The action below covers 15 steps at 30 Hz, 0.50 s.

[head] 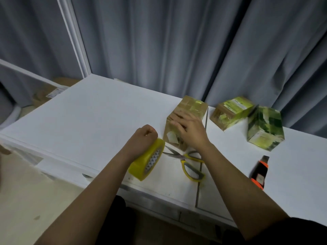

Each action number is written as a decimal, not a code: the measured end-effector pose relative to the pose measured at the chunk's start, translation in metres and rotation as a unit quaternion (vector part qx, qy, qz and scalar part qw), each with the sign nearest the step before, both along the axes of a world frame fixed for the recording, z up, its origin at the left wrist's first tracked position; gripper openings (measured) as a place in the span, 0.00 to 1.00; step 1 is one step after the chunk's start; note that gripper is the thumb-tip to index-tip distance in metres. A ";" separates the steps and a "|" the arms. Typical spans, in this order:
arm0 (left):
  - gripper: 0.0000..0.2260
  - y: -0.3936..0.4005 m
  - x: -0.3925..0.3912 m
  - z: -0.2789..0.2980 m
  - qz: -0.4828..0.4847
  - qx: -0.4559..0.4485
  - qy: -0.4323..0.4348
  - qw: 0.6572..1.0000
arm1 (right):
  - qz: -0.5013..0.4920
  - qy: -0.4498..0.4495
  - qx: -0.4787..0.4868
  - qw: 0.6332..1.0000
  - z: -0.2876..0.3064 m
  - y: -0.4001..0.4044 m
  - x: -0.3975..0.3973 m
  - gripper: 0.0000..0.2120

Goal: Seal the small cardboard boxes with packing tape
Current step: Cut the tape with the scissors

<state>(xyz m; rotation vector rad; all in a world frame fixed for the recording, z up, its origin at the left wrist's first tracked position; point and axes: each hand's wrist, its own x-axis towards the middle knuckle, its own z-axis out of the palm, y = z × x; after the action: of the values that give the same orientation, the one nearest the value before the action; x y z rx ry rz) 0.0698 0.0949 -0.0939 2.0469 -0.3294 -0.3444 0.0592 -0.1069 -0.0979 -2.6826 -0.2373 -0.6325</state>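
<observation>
Left hand (144, 138): I see it curled around the yellow tape roll (147, 160).
Right hand (190, 130): fingers flat, pressing on the cardboard box (192, 107).

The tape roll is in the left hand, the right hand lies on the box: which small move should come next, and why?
Probably press the strip flat along the box: the right hand lies on it, while the left hand holds the tape roll close by; the scissors wait below.
</observation>
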 end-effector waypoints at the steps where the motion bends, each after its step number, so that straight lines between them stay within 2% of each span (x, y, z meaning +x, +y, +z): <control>1: 0.06 0.001 0.000 -0.002 0.000 -0.002 -0.002 1.000 | -0.005 -0.012 -0.011 1.000 -0.007 0.001 0.005 0.13; 5: 0.06 0.004 0.004 -0.005 -0.006 -0.004 0.002 1.000 | -0.005 -0.143 -0.132 0.981 -0.024 -0.003 0.014 0.15; 7: 0.06 0.004 0.005 -0.006 -0.008 -0.010 0.008 1.000 | 0.003 -0.146 -0.197 0.970 -0.026 -0.007 0.016 0.19; 11: 0.06 0.002 0.005 -0.005 -0.005 -0.006 0.002 1.000 | 0.014 0.001 -0.276 0.961 -0.020 -0.011 0.011 0.32; 13: 0.06 0.001 0.005 -0.005 0.000 -0.005 0.001 1.000 | -0.003 0.093 -0.321 0.942 -0.015 -0.009 0.011 0.40; 15: 0.05 0.002 0.004 -0.005 0.001 -0.005 0.001 1.000 | -0.027 0.120 -0.369 0.921 -0.012 -0.006 0.011 0.48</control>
<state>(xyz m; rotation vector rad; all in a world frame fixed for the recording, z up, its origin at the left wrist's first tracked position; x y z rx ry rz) 0.0739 0.0966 -0.0992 2.0366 -0.3272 -0.3417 0.0702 -0.1133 -0.1101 -3.4630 -0.3984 -0.2368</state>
